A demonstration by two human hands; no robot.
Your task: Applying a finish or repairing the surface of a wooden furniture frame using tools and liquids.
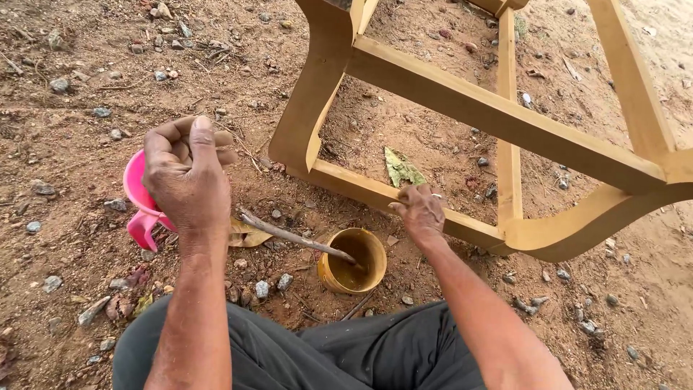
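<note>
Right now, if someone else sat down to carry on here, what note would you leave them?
Left hand: raised over the pink cup, fingers curled; whether it grips anything cannot be told.
Right hand: on the lower rail of the wooden frame, pressing what seems a small rag or pad.
Small pot of yellowish-brown liquid sits on the dirt between the knees, a stick resting in it.
The frame looks evenly yellow-brown; what is coated or left cannot be judged.

The frame [498, 115] is smooth, matt yellow-coated wood. The pink cup [137, 198] looks like glossy plastic; the small tub [364, 253] is paint-smeared, holding a rough stick [289, 235]. The ground [65, 144] is dry, stony dirt.
</note>
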